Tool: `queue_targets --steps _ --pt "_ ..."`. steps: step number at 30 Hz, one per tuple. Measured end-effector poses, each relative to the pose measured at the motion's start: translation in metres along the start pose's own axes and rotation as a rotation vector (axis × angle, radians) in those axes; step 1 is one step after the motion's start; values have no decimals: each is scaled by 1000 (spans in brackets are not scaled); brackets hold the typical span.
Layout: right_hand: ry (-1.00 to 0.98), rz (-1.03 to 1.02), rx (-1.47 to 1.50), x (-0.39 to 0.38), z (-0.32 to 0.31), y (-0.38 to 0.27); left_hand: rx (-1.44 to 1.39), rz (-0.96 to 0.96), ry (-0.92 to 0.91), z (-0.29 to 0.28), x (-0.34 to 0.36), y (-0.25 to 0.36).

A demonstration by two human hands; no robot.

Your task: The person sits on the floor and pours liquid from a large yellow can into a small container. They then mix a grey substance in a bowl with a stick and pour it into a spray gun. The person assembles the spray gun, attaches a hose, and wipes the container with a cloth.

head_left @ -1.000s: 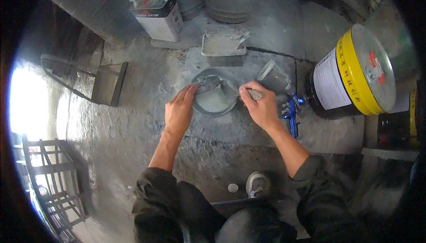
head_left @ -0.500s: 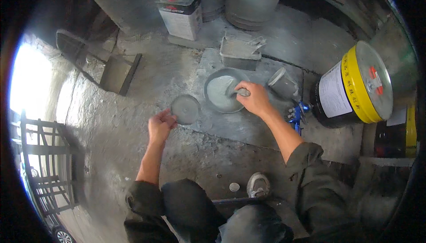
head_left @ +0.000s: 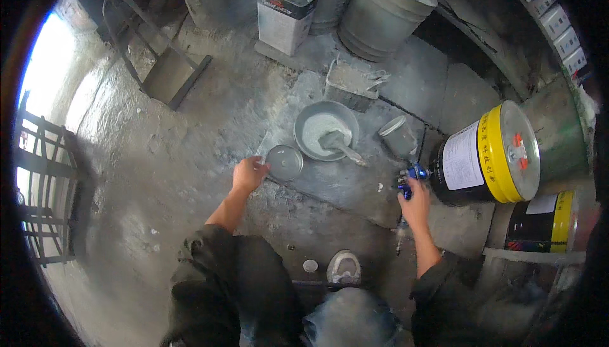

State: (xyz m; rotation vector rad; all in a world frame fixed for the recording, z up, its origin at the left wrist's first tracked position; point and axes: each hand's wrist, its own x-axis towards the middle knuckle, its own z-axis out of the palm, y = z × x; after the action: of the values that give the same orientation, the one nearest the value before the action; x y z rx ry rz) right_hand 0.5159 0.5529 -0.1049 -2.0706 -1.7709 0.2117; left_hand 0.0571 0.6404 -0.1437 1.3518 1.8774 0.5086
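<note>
Right hand (head_left: 416, 203) curls against the gun (head_left: 417, 172) at twelve o'clock, grip unclear. Left hand (head_left: 248, 175), loosely bent, meets the lid (head_left: 285, 162) at two.

From here I see a blotchy grey floor (head_left: 158, 195), bright light (head_left: 54, 77) glaring at left, and a dark rack (head_left: 44, 163) below it.

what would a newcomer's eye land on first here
Probably the yellow-banded drum at the right. Next, perhaps, the blue spray gun just left of it, with the right hand at it. Then the bowl near the middle, with a brush in its pale contents.
</note>
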Motion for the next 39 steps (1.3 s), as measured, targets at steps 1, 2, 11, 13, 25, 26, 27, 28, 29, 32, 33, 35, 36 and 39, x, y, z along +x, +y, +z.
queue_targets --steps 1,2,11,13,25,26,27,28,29,32,33,35,36,39 --pt "2 67 -8 -12 4 8 176 97 99 -2 2 -7" --pt "1 135 -11 -23 8 13 108 74 147 -4 9 -19" --pt "44 361 111 -20 39 31 -233 200 414 -37 -16 24" --pt "114 292 222 -22 40 24 -358 214 408 -42 -26 38" --pt "301 -36 654 -25 40 -216 -410 355 -384 59 -73 147" --pt "207 -60 710 -26 27 -228 -467 259 -337 57 -69 145" --pt "113 -85 765 -27 10 -242 -522 163 -287 49 -68 148" --pt "23 -104 815 -27 -2 -248 -788 16 -385 35 -68 150" --pt "-45 -176 758 -24 -8 -243 -986 -49 -452 15 -74 154" --pt "-118 -280 742 -4 -27 -227 -848 -28 -262 -6 -54 111" --pt "-26 -183 731 5 -27 -215 -774 -46 -213 -25 -51 107" --pt "78 -182 356 27 -30 -173 -590 -48 -120 -52 -50 113" --pt "-21 -121 147 32 -27 -154 -469 -40 -59 -65 -53 117" --pt "-357 -212 68 42 -20 -155 -264 -25 98 -87 -60 111"
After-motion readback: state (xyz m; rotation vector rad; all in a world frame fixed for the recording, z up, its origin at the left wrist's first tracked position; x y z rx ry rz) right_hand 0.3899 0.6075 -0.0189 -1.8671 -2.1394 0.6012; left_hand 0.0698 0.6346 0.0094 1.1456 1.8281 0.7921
